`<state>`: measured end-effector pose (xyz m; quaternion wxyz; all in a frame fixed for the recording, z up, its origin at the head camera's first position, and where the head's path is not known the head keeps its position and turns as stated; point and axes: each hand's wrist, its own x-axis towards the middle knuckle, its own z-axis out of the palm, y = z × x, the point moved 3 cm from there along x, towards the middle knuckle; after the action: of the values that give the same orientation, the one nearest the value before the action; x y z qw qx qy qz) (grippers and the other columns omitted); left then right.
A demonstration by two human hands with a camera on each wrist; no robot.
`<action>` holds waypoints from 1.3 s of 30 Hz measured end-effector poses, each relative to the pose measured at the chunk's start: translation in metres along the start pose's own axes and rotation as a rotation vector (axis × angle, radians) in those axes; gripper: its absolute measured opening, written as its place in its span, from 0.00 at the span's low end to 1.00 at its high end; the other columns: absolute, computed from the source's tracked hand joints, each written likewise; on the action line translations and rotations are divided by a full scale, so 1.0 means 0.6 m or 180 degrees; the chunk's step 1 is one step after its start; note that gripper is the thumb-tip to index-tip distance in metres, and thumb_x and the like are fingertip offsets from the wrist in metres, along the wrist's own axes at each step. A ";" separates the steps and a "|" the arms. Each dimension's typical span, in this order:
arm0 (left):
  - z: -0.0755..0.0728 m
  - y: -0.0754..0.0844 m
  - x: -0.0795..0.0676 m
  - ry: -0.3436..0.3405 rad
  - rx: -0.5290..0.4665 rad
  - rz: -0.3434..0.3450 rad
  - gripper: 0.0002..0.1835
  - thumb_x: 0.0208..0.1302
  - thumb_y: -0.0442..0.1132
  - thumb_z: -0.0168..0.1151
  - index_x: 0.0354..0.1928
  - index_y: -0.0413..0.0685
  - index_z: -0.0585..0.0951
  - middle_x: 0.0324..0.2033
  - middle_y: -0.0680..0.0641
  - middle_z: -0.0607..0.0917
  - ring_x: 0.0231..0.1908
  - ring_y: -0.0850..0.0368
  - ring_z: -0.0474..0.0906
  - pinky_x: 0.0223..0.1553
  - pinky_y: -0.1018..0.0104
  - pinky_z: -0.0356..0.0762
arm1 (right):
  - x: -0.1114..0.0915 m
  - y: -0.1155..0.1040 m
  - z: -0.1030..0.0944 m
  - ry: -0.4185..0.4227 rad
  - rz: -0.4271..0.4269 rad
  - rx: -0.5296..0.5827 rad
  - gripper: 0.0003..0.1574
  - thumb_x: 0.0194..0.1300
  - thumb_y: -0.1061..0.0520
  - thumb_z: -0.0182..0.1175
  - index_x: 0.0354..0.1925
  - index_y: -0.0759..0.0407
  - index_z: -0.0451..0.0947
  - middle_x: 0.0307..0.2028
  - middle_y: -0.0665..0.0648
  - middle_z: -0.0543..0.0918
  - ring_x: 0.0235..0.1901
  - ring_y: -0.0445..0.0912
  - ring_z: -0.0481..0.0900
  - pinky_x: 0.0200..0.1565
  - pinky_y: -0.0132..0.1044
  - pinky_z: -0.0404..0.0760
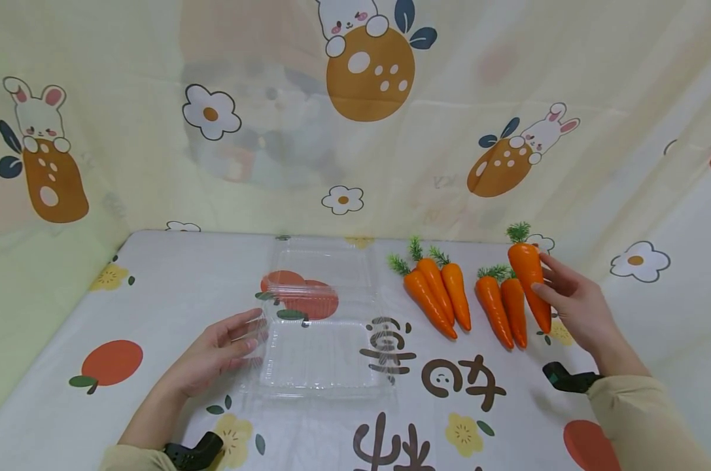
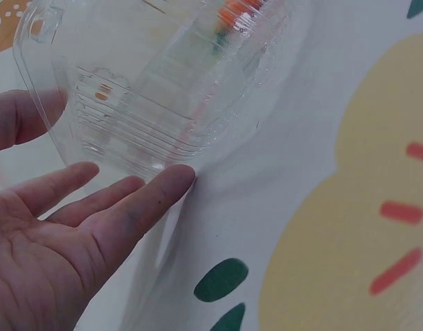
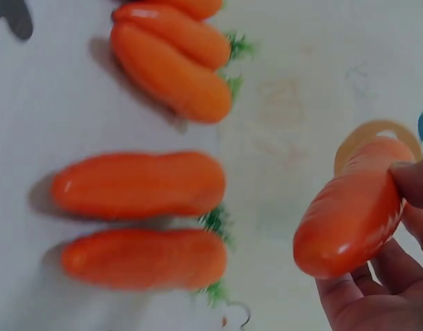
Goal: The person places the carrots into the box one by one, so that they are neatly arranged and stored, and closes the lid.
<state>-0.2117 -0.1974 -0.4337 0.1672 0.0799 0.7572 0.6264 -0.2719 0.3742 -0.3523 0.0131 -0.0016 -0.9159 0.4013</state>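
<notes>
My right hand [image 1: 575,301] grips an orange carrot [image 1: 526,271] with a green leafy top, thumb on one side and fingers on the other. In the right wrist view this carrot [image 3: 356,207] is held up apart from two carrots [image 3: 142,185] lying side by side. A clear plastic clamshell box [image 1: 320,353] lies unfolded on the table, lid half toward the back. My left hand [image 1: 220,350] is at the box's left side. Its fingers are extended in the left wrist view, with fingertips [image 2: 176,178] at the edge of the clear plastic [image 2: 135,131].
Three more carrots [image 1: 428,301] lie together between the box and the other pair. A white printed cloth [image 1: 173,294] covers the table. Patterned curtains [image 1: 273,163] stand behind and at both sides. Black wrist devices [image 1: 570,379] sit near both cuffs.
</notes>
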 end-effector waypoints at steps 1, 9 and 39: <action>0.001 0.000 0.000 -0.0006 0.0004 0.0012 0.37 0.74 0.40 0.58 0.79 0.39 0.56 0.75 0.31 0.64 0.75 0.32 0.62 0.62 0.49 0.81 | 0.000 -0.007 0.002 -0.0023 -0.0036 0.0001 0.43 0.79 0.43 0.51 0.82 0.43 0.43 0.72 0.75 0.66 0.45 0.25 0.74 0.42 0.25 0.84; 0.000 0.001 -0.001 0.0039 0.0060 -0.0034 0.37 0.74 0.41 0.58 0.79 0.40 0.57 0.75 0.32 0.64 0.74 0.33 0.62 0.62 0.49 0.81 | -0.003 -0.068 0.024 -0.0176 -0.0474 -0.0032 0.41 0.79 0.51 0.54 0.82 0.48 0.50 0.70 0.73 0.70 0.48 0.19 0.71 0.45 0.18 0.81; -0.002 0.002 -0.001 0.0041 -0.0014 -0.0004 0.37 0.74 0.41 0.59 0.79 0.40 0.57 0.76 0.32 0.63 0.75 0.32 0.60 0.63 0.47 0.79 | -0.033 -0.213 0.167 -0.1247 -0.1456 -0.0084 0.37 0.71 0.62 0.63 0.75 0.53 0.67 0.62 0.62 0.81 0.57 0.57 0.83 0.53 0.28 0.83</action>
<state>-0.2117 -0.1987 -0.4324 0.1628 0.0751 0.7569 0.6284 -0.2539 0.2135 -0.3268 -0.0739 0.2821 -0.8827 0.3686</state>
